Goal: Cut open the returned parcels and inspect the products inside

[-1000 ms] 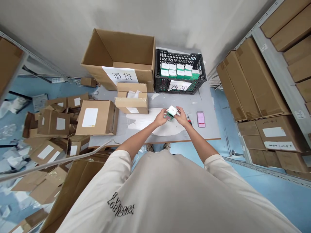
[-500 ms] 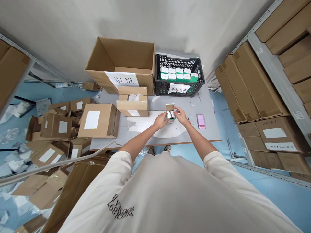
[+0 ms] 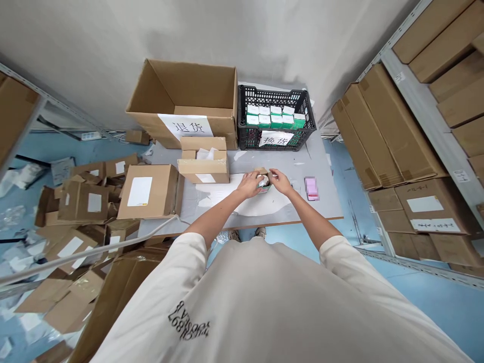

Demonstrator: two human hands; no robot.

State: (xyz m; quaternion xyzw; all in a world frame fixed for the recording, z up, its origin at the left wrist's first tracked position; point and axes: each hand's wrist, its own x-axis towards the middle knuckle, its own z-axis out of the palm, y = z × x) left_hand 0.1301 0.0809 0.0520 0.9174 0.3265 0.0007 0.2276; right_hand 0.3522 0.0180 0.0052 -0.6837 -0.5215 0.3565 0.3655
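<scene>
A small green-and-white carton (image 3: pixel 265 189) stands with its top open on the table between my hands. Something whitish shows in its mouth, too small to make out, and its brown inner flap leans at the far side. My left hand (image 3: pixel 249 185) is closed around the carton's left side, its fingers reaching over the top. On the right edge, my right hand (image 3: pixel 280 181) pinches at the carton near the opening; its fingertips are partly hidden. White paper (image 3: pixel 227 194) lies under the carton and my left forearm.
Behind stand a large open cardboard box (image 3: pixel 181 136) and a black crate (image 3: pixel 276 141) holding several green-and-white cartons. An opened smaller box (image 3: pixel 206 171) and a closed box (image 3: pixel 145 194) are to the left. A pink-screened phone (image 3: pixel 311 188) lies right. Shelving (image 3: pixel 438 131) with boxes flanks the table.
The carton's raised flap has come down lower. My left hand's fingers have moved over the carton's top, and my right hand has stayed at its right side.
</scene>
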